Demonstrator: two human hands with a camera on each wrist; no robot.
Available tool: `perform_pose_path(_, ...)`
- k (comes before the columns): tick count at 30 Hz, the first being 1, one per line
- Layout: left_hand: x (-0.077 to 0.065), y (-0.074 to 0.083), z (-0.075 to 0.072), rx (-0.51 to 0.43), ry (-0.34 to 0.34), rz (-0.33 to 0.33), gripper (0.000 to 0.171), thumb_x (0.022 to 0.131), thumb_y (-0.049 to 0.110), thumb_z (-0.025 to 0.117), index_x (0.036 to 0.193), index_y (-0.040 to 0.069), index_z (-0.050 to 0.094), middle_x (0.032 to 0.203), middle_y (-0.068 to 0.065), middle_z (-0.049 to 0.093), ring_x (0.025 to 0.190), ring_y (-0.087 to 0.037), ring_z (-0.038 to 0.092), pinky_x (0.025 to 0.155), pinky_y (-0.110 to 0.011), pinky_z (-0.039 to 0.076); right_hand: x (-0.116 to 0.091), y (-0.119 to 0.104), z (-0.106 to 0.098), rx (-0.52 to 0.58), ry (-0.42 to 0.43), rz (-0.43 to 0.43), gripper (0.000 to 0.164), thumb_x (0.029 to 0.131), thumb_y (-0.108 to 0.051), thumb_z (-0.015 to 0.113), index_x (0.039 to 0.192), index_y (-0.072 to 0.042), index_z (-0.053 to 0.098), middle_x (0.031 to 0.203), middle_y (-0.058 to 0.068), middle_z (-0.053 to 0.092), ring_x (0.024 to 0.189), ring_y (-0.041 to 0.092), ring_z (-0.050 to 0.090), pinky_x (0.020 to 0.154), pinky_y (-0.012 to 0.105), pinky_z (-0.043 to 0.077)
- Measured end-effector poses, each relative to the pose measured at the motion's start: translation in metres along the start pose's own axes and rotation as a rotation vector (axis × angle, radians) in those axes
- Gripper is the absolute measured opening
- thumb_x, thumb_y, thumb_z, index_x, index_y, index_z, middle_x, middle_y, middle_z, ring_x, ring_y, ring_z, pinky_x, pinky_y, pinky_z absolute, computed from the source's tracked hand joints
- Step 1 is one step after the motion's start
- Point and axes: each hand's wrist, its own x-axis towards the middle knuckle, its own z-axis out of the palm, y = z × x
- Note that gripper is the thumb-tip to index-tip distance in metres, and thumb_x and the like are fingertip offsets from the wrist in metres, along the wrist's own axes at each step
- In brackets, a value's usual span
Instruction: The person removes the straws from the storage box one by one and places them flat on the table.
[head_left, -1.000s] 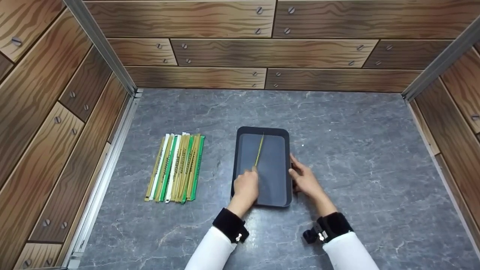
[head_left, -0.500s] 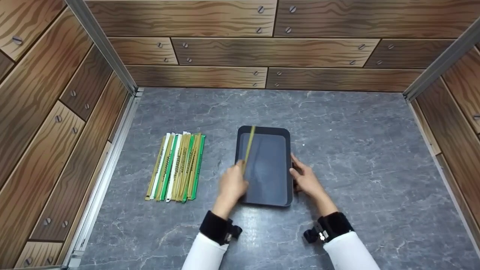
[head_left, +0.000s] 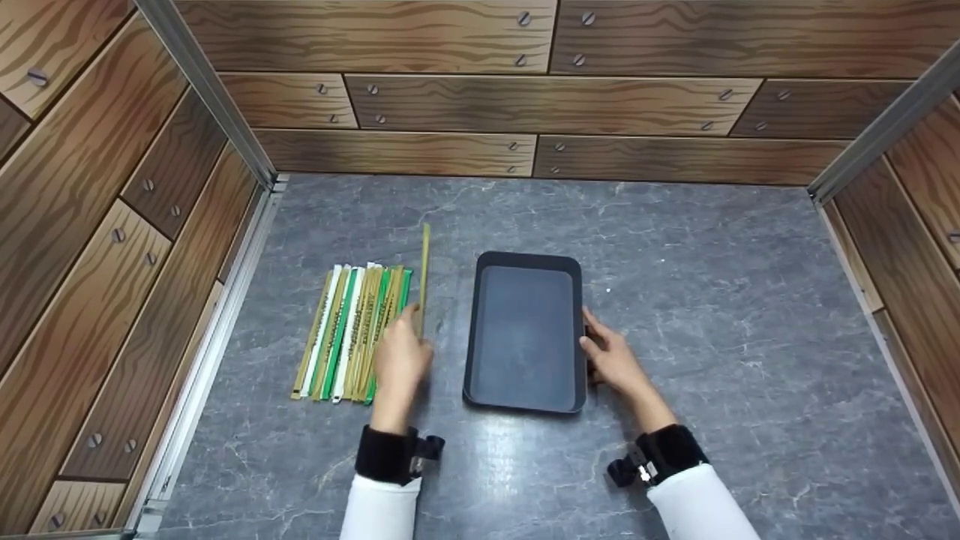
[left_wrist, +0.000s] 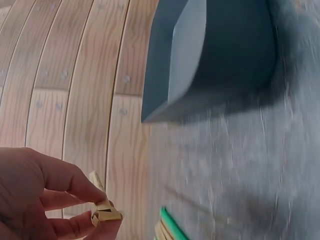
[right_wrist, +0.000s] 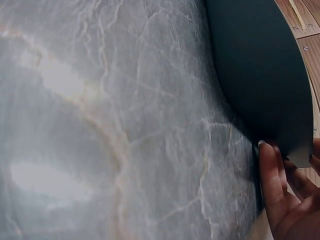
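A long thin gold-wrapped stick (head_left: 424, 270) points away from my left hand (head_left: 401, 356), which pinches it near its lower end. The left wrist view shows the stick's folded tan end (left_wrist: 106, 212) between thumb and fingers. This hand is above the right side of a row of gold, white and green wrapped sticks (head_left: 337, 337), hiding part of it. My right hand (head_left: 615, 364) holds the right side of a dark grey tray (head_left: 525, 337); its fingers (right_wrist: 270, 172) lie against the outer wall, with the thumb at the rim. The tray's inside is bare.
A grey marbled surface (head_left: 720, 315) lies under everything. Wood-patterned panels (head_left: 450, 105) stand at the back and both sides, with metal rails (head_left: 217, 330) along the edges. Both wrists wear black straps with small cameras.
My left hand has lifted the gold-wrapped stick out of the tray and carried it left to the row of sticks. The right hand stays at the tray's side.
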Motion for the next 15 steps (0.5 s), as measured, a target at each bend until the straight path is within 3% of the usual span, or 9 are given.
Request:
perform_pose_path(11, 0.003, -0.041, -0.027, 0.029, 0.035, -0.102, 0.060, 0.080, -0.011, 0.052, 0.136, 0.011, 0.058, 0.118, -0.023, 0.065, 0.074, -0.037, 0.063, 0.053, -0.047, 0.049, 0.000, 0.000, 0.000, 0.008, 0.000, 0.008, 0.057, 0.101, -0.009, 0.053, 0.154, -0.019, 0.033, 0.143, 0.028, 0.045, 0.083, 0.034, 0.066, 0.049, 0.039, 0.056)
perform_pose_path(15, 0.000, -0.056, -0.031, 0.058, 0.018, -0.145, 0.060, 0.084, -0.011, 0.048, 0.138, 0.013, 0.057, 0.122, -0.022, 0.062, 0.079, -0.038, 0.063, 0.052, -0.045, 0.047, 0.001, 0.000, -0.001, -0.006, -0.016, 0.010, 0.058, 0.102, -0.010, 0.052, 0.155, -0.018, 0.031, 0.144, 0.028, 0.043, 0.091, 0.034, 0.064, 0.051, 0.036, 0.055)
